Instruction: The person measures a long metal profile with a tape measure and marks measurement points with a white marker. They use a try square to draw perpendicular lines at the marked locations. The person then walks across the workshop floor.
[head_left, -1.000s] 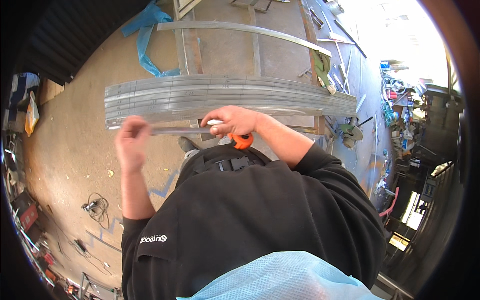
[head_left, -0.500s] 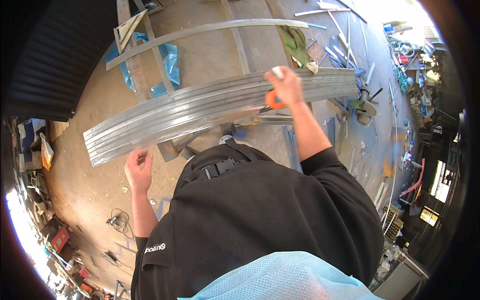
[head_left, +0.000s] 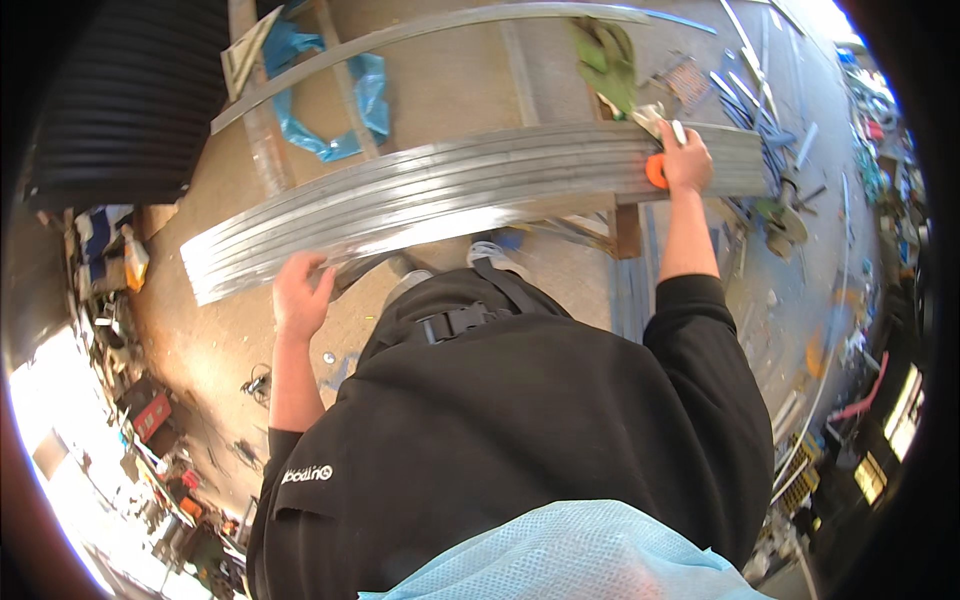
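Several long grey metal bars lie side by side in front of me, shiny along their near edge. My right hand is closed over their right part. A short white stick pokes out of its fingers. Below its thumb side shows a rounded orange object, partly hidden, its kind unclear. My left hand hangs just on the near side of the bars' left part. Its thumb and fingers are apart and it holds nothing. Green work gloves lie beyond the bars, with a pale crumpled piece next to them.
A single long bar crosses the supports farther off. Blue plastic sheeting lies around these. At the right stands a grinder-like tool with a disc. Offcuts litter the floor at the far right; cables lie at the left.
My right hand has moved right along the bars with the white stick and orange object. My left hand has shifted slightly right and up, and its fingers have spread. The view has shifted too.
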